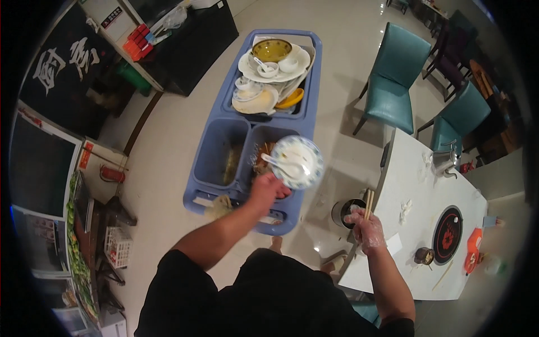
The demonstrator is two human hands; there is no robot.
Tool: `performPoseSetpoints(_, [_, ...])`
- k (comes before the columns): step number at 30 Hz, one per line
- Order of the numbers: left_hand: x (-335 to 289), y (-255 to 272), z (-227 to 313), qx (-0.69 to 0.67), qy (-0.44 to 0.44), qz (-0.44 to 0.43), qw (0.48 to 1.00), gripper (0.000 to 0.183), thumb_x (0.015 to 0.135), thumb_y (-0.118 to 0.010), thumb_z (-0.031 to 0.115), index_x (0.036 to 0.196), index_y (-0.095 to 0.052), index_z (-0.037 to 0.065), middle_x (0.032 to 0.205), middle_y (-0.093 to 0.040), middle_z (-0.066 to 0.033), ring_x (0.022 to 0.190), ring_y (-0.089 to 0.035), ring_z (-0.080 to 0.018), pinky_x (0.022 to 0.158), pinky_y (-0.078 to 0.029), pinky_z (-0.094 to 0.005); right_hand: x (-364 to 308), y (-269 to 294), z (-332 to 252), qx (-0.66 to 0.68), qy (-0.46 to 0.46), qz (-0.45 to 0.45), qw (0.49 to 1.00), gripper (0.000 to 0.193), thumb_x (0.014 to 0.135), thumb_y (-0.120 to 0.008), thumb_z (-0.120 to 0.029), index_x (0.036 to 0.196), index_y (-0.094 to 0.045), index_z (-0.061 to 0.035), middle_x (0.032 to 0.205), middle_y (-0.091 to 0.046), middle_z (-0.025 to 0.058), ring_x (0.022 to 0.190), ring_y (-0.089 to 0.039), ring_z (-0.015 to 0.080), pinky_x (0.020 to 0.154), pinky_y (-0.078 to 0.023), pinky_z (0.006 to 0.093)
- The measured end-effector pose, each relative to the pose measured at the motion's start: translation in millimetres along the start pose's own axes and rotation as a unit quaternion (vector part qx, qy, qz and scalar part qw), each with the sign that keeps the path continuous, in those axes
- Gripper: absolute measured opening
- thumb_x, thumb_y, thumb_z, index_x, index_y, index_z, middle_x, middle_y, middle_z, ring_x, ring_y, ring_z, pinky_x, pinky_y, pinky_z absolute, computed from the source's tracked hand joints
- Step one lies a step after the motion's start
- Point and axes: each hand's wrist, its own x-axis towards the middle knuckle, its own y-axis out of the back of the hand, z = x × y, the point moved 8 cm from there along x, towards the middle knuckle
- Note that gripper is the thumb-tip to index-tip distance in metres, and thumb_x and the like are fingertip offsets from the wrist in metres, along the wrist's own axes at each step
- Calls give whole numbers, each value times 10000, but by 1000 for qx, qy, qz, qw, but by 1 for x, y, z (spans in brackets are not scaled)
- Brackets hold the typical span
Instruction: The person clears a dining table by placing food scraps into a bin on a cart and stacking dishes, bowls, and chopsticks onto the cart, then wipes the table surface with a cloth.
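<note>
My left hand (268, 190) grips the near edge of a small white plate (302, 150) with a patterned blue-green rim. A white soup spoon (287, 169) and food scraps lie on that plate, which is over the right-hand bin of a blue bus cart (318, 73). In a transparent plastic glove, my right hand (366, 229) closes around a pair of wooden chopsticks (369, 204) by the table's left edge. Below that hand a dark round bin (339, 213) is partly hidden. The cart's far tray carries stacked white plates (303, 60), small cups and a yellow-brown bowl (272, 50).
At right, the white table (387, 275) holds a round black hotplate (448, 224), a metal kettle (445, 159), a small brown pot (424, 256) and crumpled tissues (405, 209). Teal chairs (393, 78) stand beyond it. A dark counter (202, 45) is at far left.
</note>
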Motion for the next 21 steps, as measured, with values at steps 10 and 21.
performPoseSetpoints(10, [236, 175, 67, -56, 22, 100, 993, 136, 895, -492, 80, 963, -578, 0, 766, -665, -119, 619, -642, -157, 489, -473, -256, -7, -16, 5, -76, 133, 192, 969, 462, 963, -446, -473, 920, -628, -50, 750, -632, 73, 611, -553, 164, 578, -452, 306])
performPoseSetpoints(21, [323, 180, 56, -19, 121, 93, 988, 219, 904, -444, 53, 1085, -563, 24, 829, -681, -145, 576, -651, -162, 374, -364, -223, 72, -238, -65, -469, 272, 50, 839, 398, 931, -553, -329, 1081, -560, 39, 898, -662, 184, 765, -640, 344, 729, -491, 449])
